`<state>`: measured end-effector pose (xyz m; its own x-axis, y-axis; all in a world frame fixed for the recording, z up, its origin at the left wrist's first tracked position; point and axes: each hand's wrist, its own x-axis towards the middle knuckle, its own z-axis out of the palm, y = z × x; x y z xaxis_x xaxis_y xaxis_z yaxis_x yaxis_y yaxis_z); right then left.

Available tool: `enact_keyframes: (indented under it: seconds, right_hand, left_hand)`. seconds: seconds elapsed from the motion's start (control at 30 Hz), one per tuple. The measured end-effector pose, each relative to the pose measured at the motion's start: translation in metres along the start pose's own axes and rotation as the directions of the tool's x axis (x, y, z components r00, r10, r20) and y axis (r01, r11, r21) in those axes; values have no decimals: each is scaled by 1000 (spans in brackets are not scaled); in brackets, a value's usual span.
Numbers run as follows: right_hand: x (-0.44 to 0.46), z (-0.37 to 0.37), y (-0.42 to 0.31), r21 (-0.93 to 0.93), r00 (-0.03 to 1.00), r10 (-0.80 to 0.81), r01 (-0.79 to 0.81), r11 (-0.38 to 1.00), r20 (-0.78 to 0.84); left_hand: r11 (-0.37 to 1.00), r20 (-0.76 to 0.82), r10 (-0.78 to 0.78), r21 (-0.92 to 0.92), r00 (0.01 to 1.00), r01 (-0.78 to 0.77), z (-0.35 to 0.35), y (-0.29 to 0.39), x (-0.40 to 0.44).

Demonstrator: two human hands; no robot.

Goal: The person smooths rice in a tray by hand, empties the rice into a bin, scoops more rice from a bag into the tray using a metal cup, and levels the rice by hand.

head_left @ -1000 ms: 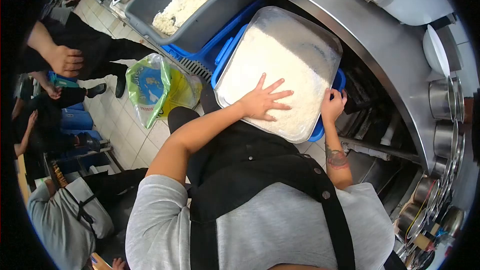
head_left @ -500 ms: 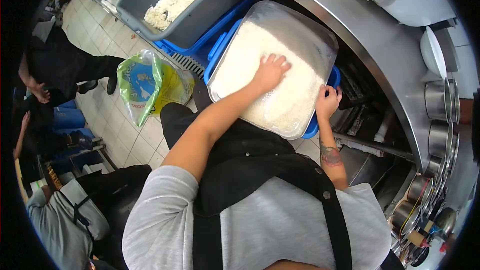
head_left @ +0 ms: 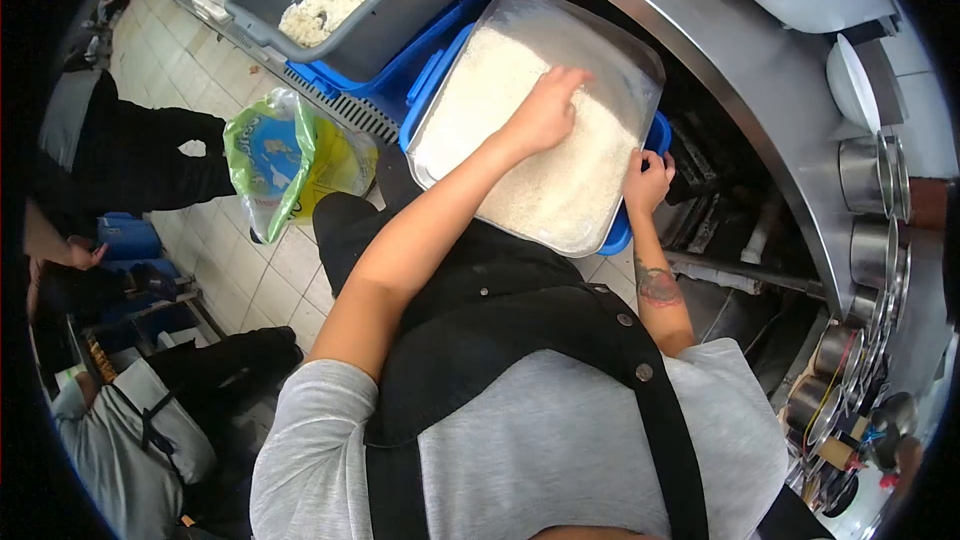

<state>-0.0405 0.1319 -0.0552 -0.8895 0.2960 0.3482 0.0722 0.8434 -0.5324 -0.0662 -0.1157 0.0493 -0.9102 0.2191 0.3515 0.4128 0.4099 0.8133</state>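
My left hand (head_left: 546, 112) reaches over the clear tray (head_left: 632, 56), its fingers bent and close together at the edge of the white, rice-like grains (head_left: 480, 90). Whatever may be under those fingers is hidden. At the tray's right side, my right hand (head_left: 648, 180) has its fingers curled at the rim. The tray is tilted in view and rests over a blue container (head_left: 618, 232). The grains cover most of its bottom, with a thinly covered part toward the upper right.
A grey tub (head_left: 385, 28) with white clumps stands at upper left. A green and yellow bag (head_left: 330, 155) is on the tiled floor (head_left: 270, 285). A steel counter (head_left: 690, 30) curves along the right, near pots (head_left: 865, 175). Other people (head_left: 150, 155) are at left.
My left hand has slid up and right across the grains, its spread fingers drawing together. My right hand stays at the rim. The view has shifted slightly, and people at left have moved.
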Motion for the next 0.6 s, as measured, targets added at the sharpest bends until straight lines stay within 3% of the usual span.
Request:
enact_keyframes:
  seconds: [0.1,0.17,0.27,0.37,0.47,0.5,0.6]
  right_hand:
    - [1,2,3,-24,1000,-10,11,1000,13]
    - [1,1,1,-21,1000,1,-1,1000,12]
    - [0,0,-3,-20,1000,16,-16,1000,7]
    - [-1,0,-4,-32,1000,19,-18,999,15]
    - [2,1,-5,-8,1000,23,-22,1000,12]
    - [0,0,-4,3,1000,27,-28,1000,11]
    - [0,0,-2,-11,1000,-8,8,1000,-1]
  left_hand:
    - [913,176,-161,399,971,79,22,18,-26]
    - [829,382,-118,546,917,-121,43,13,-54]
    - [706,606,92,519,790,-481,62,7,-96]
    - [630,648,287,427,705,-649,81,-25,-108]
    - [571,643,239,513,728,-641,79,-45,-73]
    - [543,641,125,595,758,-593,74,-46,-58]
    - [605,424,135,681,895,-413,61,-74,-29]
